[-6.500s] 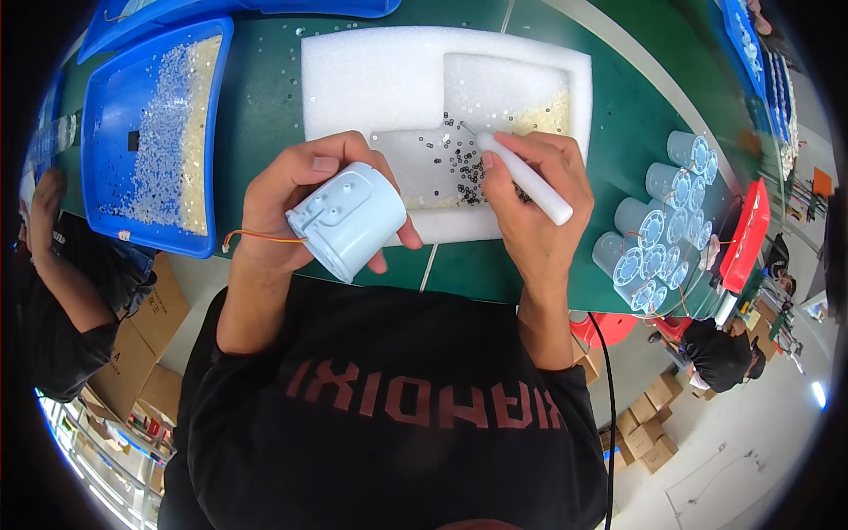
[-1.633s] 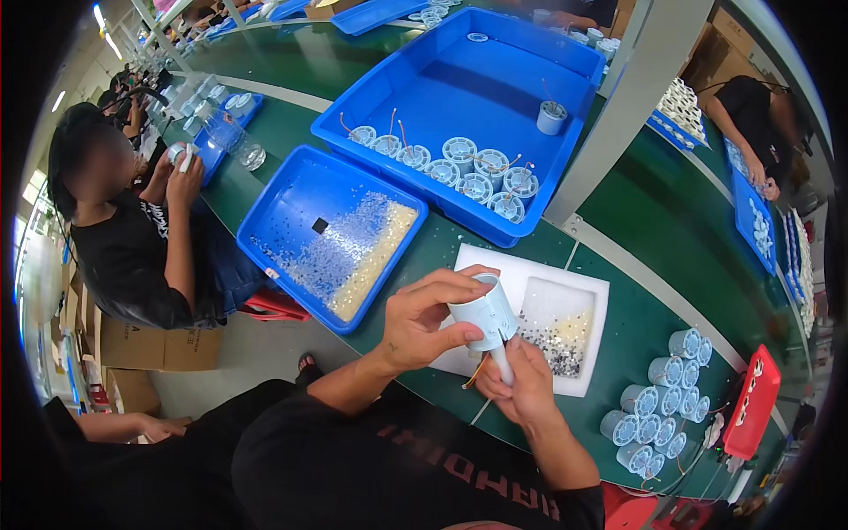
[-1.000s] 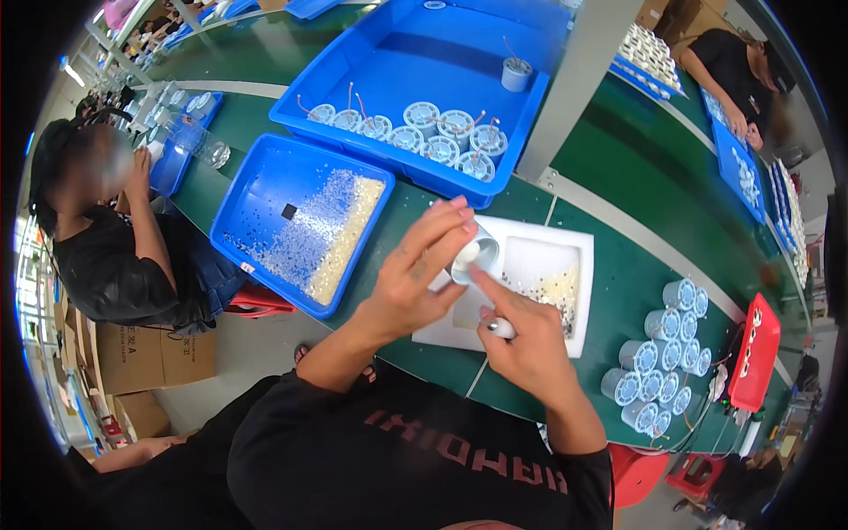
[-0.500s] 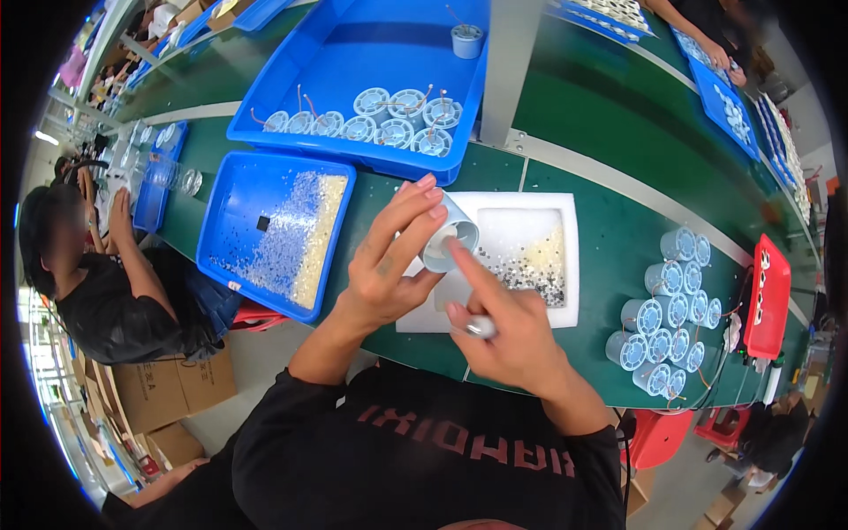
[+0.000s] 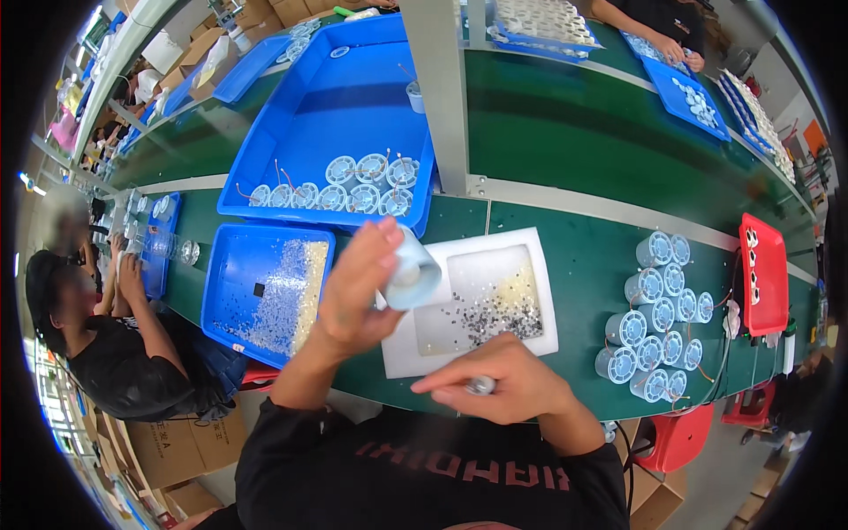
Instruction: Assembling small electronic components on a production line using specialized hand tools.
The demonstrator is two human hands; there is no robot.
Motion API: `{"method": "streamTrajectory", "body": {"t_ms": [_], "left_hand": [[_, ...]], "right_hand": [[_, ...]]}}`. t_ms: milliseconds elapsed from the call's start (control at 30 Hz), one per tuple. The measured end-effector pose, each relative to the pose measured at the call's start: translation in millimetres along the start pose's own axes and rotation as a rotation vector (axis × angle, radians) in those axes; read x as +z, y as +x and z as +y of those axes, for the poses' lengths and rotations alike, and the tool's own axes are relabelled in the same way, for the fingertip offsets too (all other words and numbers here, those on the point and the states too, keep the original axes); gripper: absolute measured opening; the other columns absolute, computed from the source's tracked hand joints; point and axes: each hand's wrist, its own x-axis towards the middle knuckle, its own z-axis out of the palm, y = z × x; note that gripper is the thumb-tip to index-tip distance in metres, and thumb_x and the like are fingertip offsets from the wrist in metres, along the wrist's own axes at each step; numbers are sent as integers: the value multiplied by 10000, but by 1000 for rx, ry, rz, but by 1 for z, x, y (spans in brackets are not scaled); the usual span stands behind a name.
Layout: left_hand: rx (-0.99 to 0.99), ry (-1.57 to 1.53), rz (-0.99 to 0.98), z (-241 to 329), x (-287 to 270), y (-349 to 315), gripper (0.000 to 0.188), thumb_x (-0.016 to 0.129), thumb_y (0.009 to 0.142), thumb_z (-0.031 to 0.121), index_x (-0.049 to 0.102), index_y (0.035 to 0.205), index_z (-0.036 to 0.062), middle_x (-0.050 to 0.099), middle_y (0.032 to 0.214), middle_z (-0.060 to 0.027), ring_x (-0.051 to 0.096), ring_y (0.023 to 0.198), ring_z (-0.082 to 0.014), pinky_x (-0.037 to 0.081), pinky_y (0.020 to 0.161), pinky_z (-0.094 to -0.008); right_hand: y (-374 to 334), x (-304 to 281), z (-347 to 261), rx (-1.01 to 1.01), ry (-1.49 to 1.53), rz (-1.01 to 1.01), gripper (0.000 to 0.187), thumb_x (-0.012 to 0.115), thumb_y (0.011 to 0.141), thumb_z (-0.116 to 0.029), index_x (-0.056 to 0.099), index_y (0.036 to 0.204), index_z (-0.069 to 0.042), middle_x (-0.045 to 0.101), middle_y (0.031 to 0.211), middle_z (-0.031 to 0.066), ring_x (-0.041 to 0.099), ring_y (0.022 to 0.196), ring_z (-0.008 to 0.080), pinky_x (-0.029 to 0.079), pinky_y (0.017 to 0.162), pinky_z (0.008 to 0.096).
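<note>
Right hand (image 5: 495,382) withdrawn from the light-blue plastic cup (image 5: 417,284)

Half a second earlier the right index finger reached into the cup's mouth; now it points free, below and apart from it. The left hand (image 5: 353,287) grips the cup around its side, thumb and fingers closed, holding it raised and tilted, probably to keep the mouth accessible. A pale round part shows inside. The right hand's other fingers curl around a white, pen-shaped tool (image 5: 481,385), seen nearly end-on, presumably parked there to leave the index finger usable. Beneath, a recessed white foam tray (image 5: 545,305) appears to confine small black and pale pieces (image 5: 499,316) within easy reach; the cup masks its upper-left corner. Left: a shallow blue plastic tray (image 5: 231,265). Beyond: a deep blue plastic bin (image 5: 340,132), its right side partly hidden by a grey metal post (image 5: 433,97). Right, on the green counter (image 5: 579,265): grouped light-blue cylinders with slotted ends (image 5: 652,285) and a red plastic tray (image 5: 770,274).
</note>
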Motion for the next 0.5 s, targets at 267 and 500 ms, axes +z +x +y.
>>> {"method": "streamTrajectory", "body": {"t_ms": [267, 500], "left_hand": [[-710, 368, -81, -168, -66, 50, 442, 761, 757, 334, 644, 1031, 7, 679, 890, -176, 680, 786, -232, 528, 692, -336], [-929, 588, -871, -258, -45, 26, 561, 584, 855, 527, 694, 993, -6, 682, 796, -191, 679, 783, -294, 533, 698, -359]], "right_hand": [[-71, -66, 8, 598, -1349, 825, 334, 695, 795, -152, 631, 1102, -35, 583, 924, 184, 627, 811, 371, 508, 653, 427], [-114, -93, 25, 1022, -1452, 745, 440, 734, 756, -202, 590, 1147, -62, 565, 1062, 170, 628, 884, 378, 507, 742, 451]]}}
